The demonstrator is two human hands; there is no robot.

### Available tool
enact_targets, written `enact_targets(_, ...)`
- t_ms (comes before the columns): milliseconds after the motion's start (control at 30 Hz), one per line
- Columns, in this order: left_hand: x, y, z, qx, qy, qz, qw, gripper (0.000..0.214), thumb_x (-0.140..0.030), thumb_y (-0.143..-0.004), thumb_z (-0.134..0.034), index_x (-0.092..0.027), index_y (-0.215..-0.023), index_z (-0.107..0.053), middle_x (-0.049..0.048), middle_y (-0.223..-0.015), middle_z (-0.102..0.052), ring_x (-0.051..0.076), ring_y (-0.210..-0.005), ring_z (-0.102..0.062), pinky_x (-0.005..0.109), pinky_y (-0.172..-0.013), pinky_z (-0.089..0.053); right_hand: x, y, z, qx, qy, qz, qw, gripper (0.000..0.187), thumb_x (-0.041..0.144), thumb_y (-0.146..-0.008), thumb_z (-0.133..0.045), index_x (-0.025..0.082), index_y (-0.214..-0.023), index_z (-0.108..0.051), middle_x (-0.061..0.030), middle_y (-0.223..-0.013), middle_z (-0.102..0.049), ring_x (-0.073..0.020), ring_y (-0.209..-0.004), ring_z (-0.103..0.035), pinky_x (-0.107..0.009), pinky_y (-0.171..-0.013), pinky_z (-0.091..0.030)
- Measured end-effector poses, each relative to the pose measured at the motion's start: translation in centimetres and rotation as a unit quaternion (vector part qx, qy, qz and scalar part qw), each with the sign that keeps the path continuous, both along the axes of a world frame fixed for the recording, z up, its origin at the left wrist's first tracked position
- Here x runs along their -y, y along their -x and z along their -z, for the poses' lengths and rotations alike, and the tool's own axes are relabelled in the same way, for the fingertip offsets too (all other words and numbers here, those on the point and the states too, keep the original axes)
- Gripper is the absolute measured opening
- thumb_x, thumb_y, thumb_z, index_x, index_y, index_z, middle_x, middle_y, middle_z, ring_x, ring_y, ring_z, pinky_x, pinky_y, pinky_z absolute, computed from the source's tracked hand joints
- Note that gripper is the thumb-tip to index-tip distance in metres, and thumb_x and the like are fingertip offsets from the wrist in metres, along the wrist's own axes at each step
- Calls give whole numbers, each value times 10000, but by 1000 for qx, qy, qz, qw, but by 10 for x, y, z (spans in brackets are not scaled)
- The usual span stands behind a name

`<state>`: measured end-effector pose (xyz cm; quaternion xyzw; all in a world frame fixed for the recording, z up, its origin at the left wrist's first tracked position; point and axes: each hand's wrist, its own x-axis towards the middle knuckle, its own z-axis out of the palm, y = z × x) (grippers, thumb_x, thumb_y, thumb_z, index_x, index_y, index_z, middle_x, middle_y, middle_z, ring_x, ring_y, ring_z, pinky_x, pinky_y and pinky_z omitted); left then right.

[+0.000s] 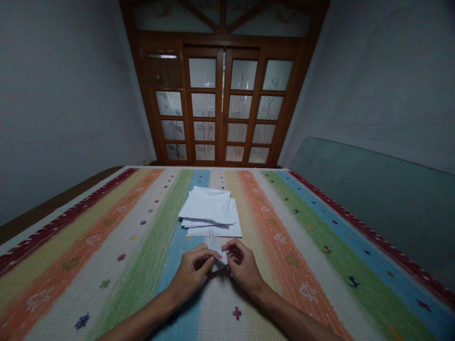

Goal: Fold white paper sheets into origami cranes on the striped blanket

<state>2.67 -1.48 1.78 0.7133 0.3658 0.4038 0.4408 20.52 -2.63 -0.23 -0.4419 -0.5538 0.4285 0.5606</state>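
A small piece of folded white paper (pixel 216 247) is held between my two hands, just above the striped cloth. It has a narrow point that sticks up and away from me. My left hand (pixel 194 267) pinches its left side between thumb and fingers. On the other side, my right hand (pixel 243 265) has thumb and curled fingers closed on its right edge. Right beyond the hands lies a loose stack of white paper sheets (pixel 208 206), with the sheets turned at slightly different angles. The lower part of the folded paper is partly covered by my fingers.
A striped, patterned cloth (pixel 135 265) covers the wide table. A pale green panel (pixel 369 175) stands along the right side. Wooden doors with glass panes (pixel 222 104) are beyond the table's far edge, between two plain walls.
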Motion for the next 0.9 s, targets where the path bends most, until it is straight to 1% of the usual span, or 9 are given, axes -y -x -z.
enact_targets(100, 1, -1, 2, -21, -22, -10, 999, 237, -334, -902, -606, -236, -978, -807, 61, -812, -676, 176, -729, -626, 227, -621, -481, 1, 0, -1, 1, 3, -4, 1000, 99, 246, -738, -695, 198, -786, -622, -22, -753, -695, -146, -590, -609, -219, -507, -464)
enact_targets(200, 2, -1, 3, -39, -38, -15, 998, 239, -322, -891, -612, -254, -1010, -809, 50, -762, -665, 164, -680, -610, 217, -595, -463, 1, 0, -1, -1, 7, -5, 1000, 214, 370, -760, -760, 191, -792, -646, -75, -836, -746, -186, -658, -667, -261, -560, -520)
enact_targets(300, 3, -1, 1, -44, -47, -16, 998, 271, -342, -905, -592, -257, -1063, -795, 58, -773, -677, 159, -657, -603, 214, -571, -450, 2, -1, -1, 1, 0, -5, 1000, 284, 451, -779, -763, 182, -807, -675, -106, -883, -763, -219, -727, -702, -307, -635, -561)
enact_targets(433, 3, -2, -1, -48, -72, -36, 996, 266, -339, -909, -594, -266, -1071, -792, 45, -720, -677, 159, -637, -598, 226, -594, -452, 2, -1, -1, 21, -29, -6, 999, 216, 403, -827, -722, 188, -838, -701, -99, -907, -762, -227, -803, -712, -326, -729, -569)
enact_targets(567, 3, -1, 0, -55, -71, -37, 995, 274, -341, -918, -592, -258, -1096, -783, 39, -709, -678, 155, -627, -599, 229, -593, -450, 2, 0, -2, 35, -58, 14, 998, 142, 320, -822, -715, 197, -753, -703, -83, -870, -752, -230, -842, -706, -317, -751, -555)
enact_targets(700, 2, -1, 5, -41, -38, -25, 998, 287, -373, -919, -605, -229, -1099, -777, 53, -787, -710, 153, -627, -620, 234, -585, -476, 3, 1, -5, 44, -61, 20, 997, 131, 300, -811, -724, 197, -731, -715, -81, -853, -754, -230, -823, -707, -317, -741, -548)
enact_targets(767, 2, -2, 7, -25, -16, -24, 999, 295, -388, -905, -629, -216, -1103, -766, 53, -823, -720, 147, -607, -624, 240, -585, -494, 4, -1, -6, 45, -66, 8, 997, 143, 311, -841, -698, 200, -756, -727, -86, -875, -759, -231, -842, -708, -324, -757, -550)
enact_targets(900, 1, -3, 6, -4, 28, -43, 999, 291, -393, -862, -682, -190, -1062, -739, 15, -735, -694, 140, -556, -623, 241, -576, -510, 7, -5, -9, 54, -102, -38, 993, 188, 283, -919, -591, 223, -905, -768, -96, -989, -757, -235, -962, -702, -349, -857, -541)
